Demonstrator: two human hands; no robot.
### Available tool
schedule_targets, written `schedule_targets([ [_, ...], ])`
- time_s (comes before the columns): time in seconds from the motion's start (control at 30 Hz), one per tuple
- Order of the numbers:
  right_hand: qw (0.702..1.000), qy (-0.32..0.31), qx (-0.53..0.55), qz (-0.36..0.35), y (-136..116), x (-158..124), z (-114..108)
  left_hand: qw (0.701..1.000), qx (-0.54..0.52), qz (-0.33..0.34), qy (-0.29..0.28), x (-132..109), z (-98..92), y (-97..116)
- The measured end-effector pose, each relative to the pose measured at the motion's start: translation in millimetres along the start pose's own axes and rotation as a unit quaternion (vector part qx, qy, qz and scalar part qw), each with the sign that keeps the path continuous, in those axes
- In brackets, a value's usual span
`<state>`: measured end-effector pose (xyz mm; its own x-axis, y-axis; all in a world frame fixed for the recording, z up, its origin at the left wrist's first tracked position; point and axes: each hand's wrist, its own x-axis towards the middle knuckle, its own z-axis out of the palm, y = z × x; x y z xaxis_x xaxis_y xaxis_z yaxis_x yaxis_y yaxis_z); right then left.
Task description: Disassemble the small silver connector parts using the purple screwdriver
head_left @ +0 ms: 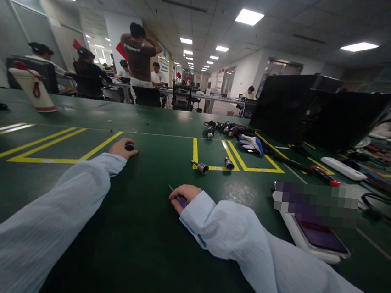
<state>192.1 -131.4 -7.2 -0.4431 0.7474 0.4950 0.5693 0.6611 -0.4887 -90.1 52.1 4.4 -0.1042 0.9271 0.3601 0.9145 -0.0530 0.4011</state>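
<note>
My left hand (122,148) rests on the green table (145,234), its fingers curled round a small black round part (129,147). My right hand (184,194) lies nearer me, closed on a thin purple-handled tool (180,200) whose metal tip pokes out to the left. Both arms wear pale blue sleeves. Two small metal cylinders (201,167) (229,164) lie on the table beyond my right hand, inside yellow floor-tape markings.
A phone (321,239) lies at the right. Further back sit a heap of black tools (225,128), a blue-white glove (251,144), a red-handled screwdriver (317,173), a white bar (343,169) and black boxes (309,109). A white cup-like object (33,88) stands far left. People work behind.
</note>
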Motion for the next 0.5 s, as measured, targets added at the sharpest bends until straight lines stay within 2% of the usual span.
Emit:
schedule_targets([
  [0.17,1.0,-0.001,0.008,-0.005,1.3,1.9,2.8,1.0,0.018,0.005,0.022,2.4,-0.9,-0.3],
  [0.23,1.0,-0.001,0.013,-0.013,2.4,2.5,4.3,0.999,0.028,0.03,0.022,4.0,-0.8,1.1],
  [0.37,1.0,-0.005,0.009,-0.014,2.8,3.5,6.4,0.988,0.046,0.136,-0.062,4.7,-1.6,3.9],
  [0.5,1.0,0.007,0.021,-0.01,-1.3,2.5,5.4,0.977,0.076,0.174,-0.092,2.2,-7.0,3.3],
])
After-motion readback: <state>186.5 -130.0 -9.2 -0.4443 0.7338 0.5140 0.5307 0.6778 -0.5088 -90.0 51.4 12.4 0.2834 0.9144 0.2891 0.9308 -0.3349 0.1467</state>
